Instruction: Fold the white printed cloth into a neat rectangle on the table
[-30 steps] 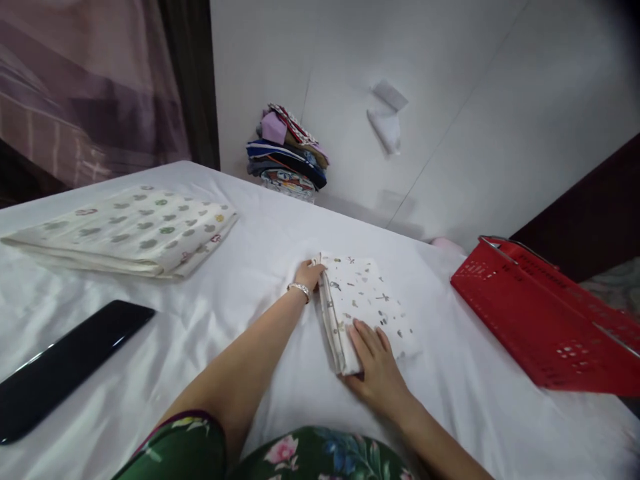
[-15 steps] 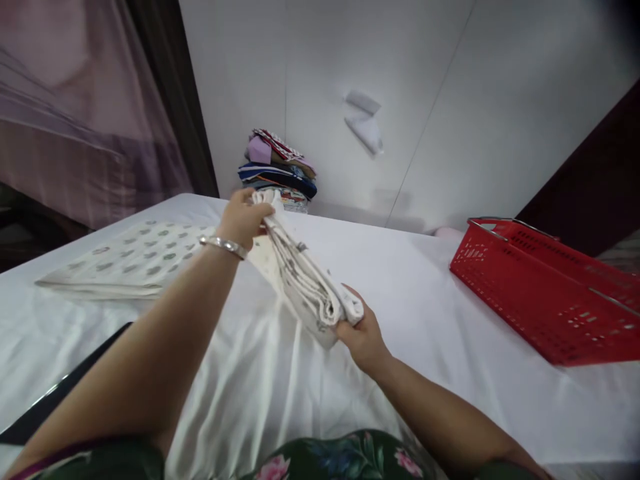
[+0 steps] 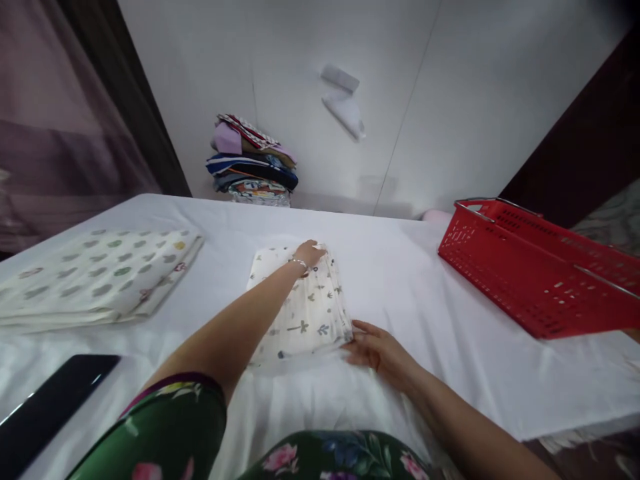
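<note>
A folded white cloth (image 3: pixel 305 313) printed with small green and grey plant shapes lies flat on the white sheet (image 3: pixel 400 293) that covers the bed, about midway across it and just in front of the person. The left hand (image 3: pixel 310 254) rests on the cloth's far edge, fingers laid flat and pressing down, gripping nothing; a thin silver bracelet (image 3: pixel 299 263) circles that wrist. The right hand (image 3: pixel 377 347) lies on the sheet at the cloth's near right corner, fingers (image 3: pixel 361 328) spread open and touching the stacked edges of the folds, holding nothing. Both forearms reach out from short sleeves of a dark green floral garment (image 3: pixel 320 460) at the bottom of the view.

To the left, well apart from the small cloth, sits a larger folded cloth (image 3: pixel 95 277) with rows of green, grey and a few coloured spots, also flat on the sheet. Near the lower left corner a long black glossy object (image 3: pixel 50 410) lies at an angle. On the right a red plastic basket (image 3: pixel 535 267) with metal handles rests on the bed. Beyond the bed's far edge, against the white wall (image 3: pixel 450 100), stands 1 pile of folded clothes (image 3: pixel 253 163) in mixed colours. A dark curtain (image 3: pixel 60 120) hangs at the left
</note>
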A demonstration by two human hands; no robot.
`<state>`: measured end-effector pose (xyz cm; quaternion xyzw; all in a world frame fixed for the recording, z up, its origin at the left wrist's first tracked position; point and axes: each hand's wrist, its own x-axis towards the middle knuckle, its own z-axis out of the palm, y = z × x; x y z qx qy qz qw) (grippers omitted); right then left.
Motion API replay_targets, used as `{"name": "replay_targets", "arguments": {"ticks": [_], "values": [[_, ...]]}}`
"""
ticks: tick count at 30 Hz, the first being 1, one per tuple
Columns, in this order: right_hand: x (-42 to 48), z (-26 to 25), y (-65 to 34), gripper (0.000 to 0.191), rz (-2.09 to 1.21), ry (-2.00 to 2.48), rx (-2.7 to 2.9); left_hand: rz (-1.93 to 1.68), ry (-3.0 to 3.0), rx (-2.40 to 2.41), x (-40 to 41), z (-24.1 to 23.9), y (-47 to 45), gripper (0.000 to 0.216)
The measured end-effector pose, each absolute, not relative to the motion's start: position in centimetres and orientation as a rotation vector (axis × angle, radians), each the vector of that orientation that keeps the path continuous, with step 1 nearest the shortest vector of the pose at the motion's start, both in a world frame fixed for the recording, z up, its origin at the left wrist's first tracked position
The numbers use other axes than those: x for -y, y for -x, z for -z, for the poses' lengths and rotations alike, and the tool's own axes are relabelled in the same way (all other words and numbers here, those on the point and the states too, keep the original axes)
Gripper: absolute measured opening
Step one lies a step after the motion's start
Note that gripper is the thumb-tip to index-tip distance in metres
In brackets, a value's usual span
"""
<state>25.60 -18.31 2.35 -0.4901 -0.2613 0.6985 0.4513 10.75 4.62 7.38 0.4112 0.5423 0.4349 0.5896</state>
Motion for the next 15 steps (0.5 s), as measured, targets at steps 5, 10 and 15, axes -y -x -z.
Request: {"name": "replay_targets", "arguments": {"ticks": [5, 10, 15], "values": [[16.8, -2.4, -28.1, 0.027, -1.411, 1.509, 0.997, -0.842, -1.362, -1.432, -3.7, -7.0, -7.1, 0.010], [10.5, -2.7, -26.9, 0.014, -1.342, 1.480, 1.161, -0.439, -2.059, -1.544, -1.1, -7.1, -8.0, 0.027], [4.2, -2.5, -25.6, 0.010, -1.254, 1.538, 1.200, -0.379, -2.069, -1.753, -3.8, -6.3, -9.9, 0.023]]}}
